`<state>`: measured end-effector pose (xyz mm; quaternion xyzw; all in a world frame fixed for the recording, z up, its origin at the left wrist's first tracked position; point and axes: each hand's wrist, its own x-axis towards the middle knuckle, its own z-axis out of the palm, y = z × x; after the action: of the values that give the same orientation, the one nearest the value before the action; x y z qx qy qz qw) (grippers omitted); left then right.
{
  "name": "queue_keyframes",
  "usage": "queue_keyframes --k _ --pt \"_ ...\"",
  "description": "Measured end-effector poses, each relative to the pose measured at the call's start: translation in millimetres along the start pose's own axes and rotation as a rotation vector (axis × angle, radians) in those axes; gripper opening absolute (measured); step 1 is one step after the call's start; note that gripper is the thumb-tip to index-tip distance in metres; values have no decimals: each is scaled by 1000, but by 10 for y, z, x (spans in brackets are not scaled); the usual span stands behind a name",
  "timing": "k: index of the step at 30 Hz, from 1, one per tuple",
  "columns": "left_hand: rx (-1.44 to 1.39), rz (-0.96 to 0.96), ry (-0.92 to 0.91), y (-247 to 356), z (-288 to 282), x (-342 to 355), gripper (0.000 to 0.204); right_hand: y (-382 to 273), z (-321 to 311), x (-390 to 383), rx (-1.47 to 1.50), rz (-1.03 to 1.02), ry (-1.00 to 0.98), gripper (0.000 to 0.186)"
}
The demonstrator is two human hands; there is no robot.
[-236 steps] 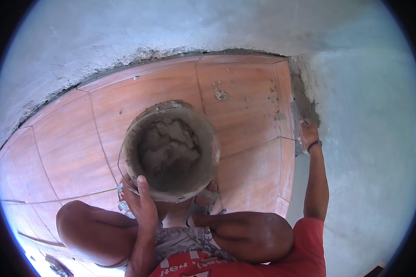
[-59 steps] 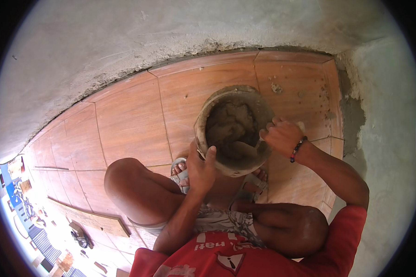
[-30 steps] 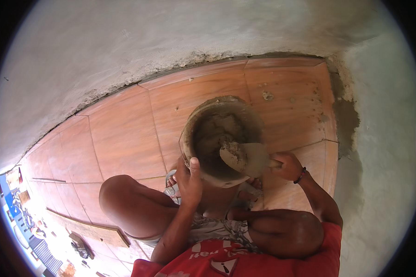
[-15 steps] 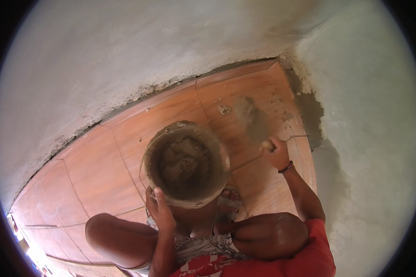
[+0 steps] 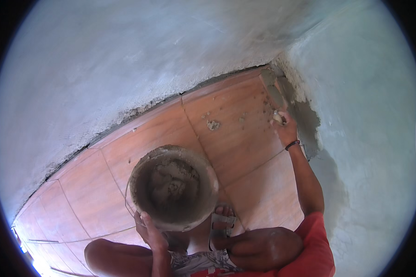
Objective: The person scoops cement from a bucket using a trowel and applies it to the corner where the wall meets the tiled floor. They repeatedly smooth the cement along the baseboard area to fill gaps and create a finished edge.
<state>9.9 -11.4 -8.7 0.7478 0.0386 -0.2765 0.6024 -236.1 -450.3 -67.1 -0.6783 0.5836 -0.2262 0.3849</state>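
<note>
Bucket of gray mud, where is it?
In the head view, the bucket is left of center over the tiled floor, the left hand gripping its lower-left edge.

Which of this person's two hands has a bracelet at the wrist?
The right hand, gripping the trowel, wears a dark bracelet. The left hand, on the bucket, shows none.

Your left hand (image 5: 152, 235) is at the end of a forearm (image 5: 161, 264) that stands nearly upright, the thumb (image 5: 146, 218) pointing forward and the fingers (image 5: 138, 223) bent. Your right arm (image 5: 306, 177) reaches far forward on the right side, and your right hand (image 5: 287, 129) is curled in a grip. Your knees (image 5: 282, 247) are spread apart.
</note>
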Motion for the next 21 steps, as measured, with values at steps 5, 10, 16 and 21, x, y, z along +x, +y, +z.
queue_keyframes --k 5,10,16,21 --pt "5 -12 9 45 70 -1 53 75 -107 271 154 143 -67 37" --pt "24 -71 31 31 74 26 53 53 -408 620 300 274 -80 34" --pt "22 -42 -7 42 31 26 57 -194 -403 444 125 237 32 34" --pt "13 -55 -7 -63 -51 35 64 -287 -661 308 137 226 42 35"
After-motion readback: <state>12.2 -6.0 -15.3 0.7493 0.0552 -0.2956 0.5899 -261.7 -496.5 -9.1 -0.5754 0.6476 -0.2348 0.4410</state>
